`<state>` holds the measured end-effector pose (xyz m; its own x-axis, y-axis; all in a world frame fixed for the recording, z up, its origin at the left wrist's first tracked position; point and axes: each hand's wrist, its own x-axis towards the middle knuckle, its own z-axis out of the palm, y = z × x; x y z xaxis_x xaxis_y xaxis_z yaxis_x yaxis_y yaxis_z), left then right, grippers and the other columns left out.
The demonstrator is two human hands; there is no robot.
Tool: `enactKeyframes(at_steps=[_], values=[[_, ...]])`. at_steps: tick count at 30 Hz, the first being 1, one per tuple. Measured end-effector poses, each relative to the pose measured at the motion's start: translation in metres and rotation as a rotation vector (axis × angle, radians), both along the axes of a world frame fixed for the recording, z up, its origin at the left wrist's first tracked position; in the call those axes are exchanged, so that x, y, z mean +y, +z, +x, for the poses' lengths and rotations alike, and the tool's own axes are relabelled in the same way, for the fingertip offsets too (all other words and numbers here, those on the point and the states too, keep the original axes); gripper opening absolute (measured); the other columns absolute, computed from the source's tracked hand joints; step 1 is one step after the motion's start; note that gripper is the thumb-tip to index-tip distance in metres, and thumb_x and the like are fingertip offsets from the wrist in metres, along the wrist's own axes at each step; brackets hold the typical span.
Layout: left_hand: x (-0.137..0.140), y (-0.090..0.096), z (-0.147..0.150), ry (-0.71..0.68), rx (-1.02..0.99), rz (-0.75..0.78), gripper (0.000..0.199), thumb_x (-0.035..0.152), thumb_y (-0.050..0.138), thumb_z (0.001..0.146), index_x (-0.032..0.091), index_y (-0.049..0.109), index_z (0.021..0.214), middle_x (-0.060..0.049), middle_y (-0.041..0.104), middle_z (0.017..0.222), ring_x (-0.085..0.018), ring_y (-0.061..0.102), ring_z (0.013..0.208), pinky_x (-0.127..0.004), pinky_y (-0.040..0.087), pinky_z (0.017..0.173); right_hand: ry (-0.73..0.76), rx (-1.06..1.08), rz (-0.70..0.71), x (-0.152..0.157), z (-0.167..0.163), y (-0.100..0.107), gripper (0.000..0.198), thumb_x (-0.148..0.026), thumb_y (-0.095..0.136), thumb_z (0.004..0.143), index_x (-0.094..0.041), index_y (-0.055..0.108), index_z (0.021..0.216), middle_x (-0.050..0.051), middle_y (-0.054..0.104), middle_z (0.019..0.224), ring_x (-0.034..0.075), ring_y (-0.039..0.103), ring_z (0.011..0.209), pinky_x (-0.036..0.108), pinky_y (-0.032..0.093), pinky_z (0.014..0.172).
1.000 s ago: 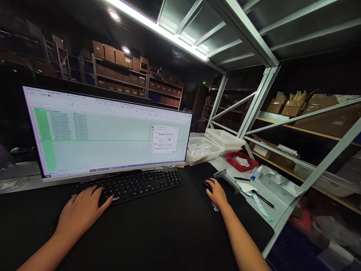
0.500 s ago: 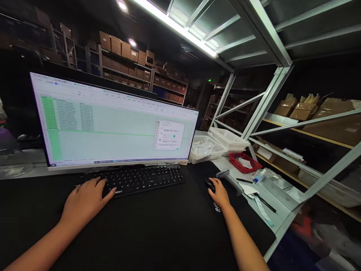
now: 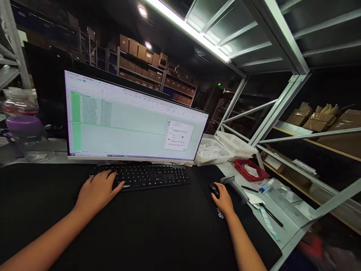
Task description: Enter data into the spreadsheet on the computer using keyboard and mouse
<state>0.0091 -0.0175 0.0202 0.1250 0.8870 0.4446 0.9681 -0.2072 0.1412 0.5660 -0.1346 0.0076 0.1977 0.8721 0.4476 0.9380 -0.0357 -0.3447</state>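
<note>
My left hand (image 3: 97, 191) rests palm down on the left end of a black keyboard (image 3: 152, 177), fingers spread over the keys and thumb stretched to the right. My right hand (image 3: 224, 199) is curved over a black computer mouse (image 3: 214, 190) on a dark mouse pad (image 3: 254, 233). Beyond the keyboard stands a wide monitor (image 3: 135, 139) showing a spreadsheet with a green column and a small chat-like window. A grey handheld scanner (image 3: 235, 188) lies just right of my right hand.
White perforated baskets (image 3: 210, 152) and a red basket (image 3: 251, 170) stand right of the monitor. A pen (image 3: 272, 215) and papers lie on the table's right side. Clear jars, one with a purple lid (image 3: 24, 124), are at the left. Metal shelving (image 3: 279, 109) rises at the right.
The view has turned to the left, so everything appears shifted right and the jars at the left now show fully. Both hands keep their places on the keyboard and mouse.
</note>
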Motion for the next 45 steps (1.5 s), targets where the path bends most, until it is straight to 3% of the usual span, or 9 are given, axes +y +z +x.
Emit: enactKeyframes(at_steps=[16,24,28,32,40,45], values=[[0.000,0.000,-0.007,-0.033,-0.027,-0.020,0.083,0.060,0.026,0.092,0.003,0.064,0.138,-0.027,0.060,0.148,-0.043,0.054,0.139,-0.057,0.038,0.120,0.010,0.052,0.008,0.007,0.002,0.000,0.053,-0.029,0.061,0.086,-0.025,0.062,0.139,0.009,0.061,0.143,0.027,0.063,0.132,0.044,0.049,0.118],[0.002,-0.002,-0.008,-0.044,-0.007,-0.022,0.080,0.058,0.025,0.093,0.003,0.065,0.136,-0.028,0.060,0.147,-0.043,0.054,0.139,-0.059,0.038,0.120,-0.001,0.024,-0.008,0.003,-0.007,0.010,0.052,-0.025,0.057,0.086,-0.023,0.063,0.138,0.009,0.063,0.141,0.026,0.064,0.131,0.043,0.050,0.117],[-0.007,-0.003,0.006,0.033,0.024,-0.023,0.075,0.055,0.026,0.097,0.006,0.062,0.141,-0.031,0.051,0.156,-0.045,0.046,0.146,-0.069,0.036,0.116,-0.012,0.029,-0.004,0.002,-0.009,0.012,0.053,-0.026,0.057,0.086,-0.024,0.064,0.138,0.009,0.064,0.142,0.026,0.065,0.130,0.043,0.051,0.116],[-0.031,0.002,0.029,0.142,0.056,-0.127,0.076,0.053,0.039,0.096,0.003,0.054,0.151,-0.033,0.042,0.162,-0.049,0.037,0.152,-0.082,0.030,0.112,0.004,0.060,0.021,0.004,0.001,-0.001,0.053,-0.031,0.056,0.085,-0.025,0.065,0.136,0.010,0.065,0.140,0.028,0.066,0.128,0.046,0.051,0.115],[-0.043,0.017,0.036,0.176,0.078,-0.218,0.071,0.056,0.045,0.102,0.012,0.050,0.158,-0.030,0.034,0.169,-0.044,0.033,0.158,-0.074,0.028,0.121,0.055,0.114,0.107,0.025,0.032,-0.032,0.056,-0.049,0.057,0.078,-0.025,0.068,0.128,0.013,0.068,0.131,0.036,0.068,0.122,0.054,0.055,0.109],[-0.036,0.017,0.027,0.251,0.032,-0.139,0.080,0.060,0.044,0.102,0.004,0.045,0.159,-0.034,0.025,0.171,-0.047,0.035,0.155,-0.062,0.042,0.113,0.041,0.109,0.098,0.023,0.029,-0.030,0.058,-0.051,0.056,0.079,-0.024,0.067,0.129,0.015,0.066,0.133,0.037,0.066,0.125,0.055,0.054,0.111]])
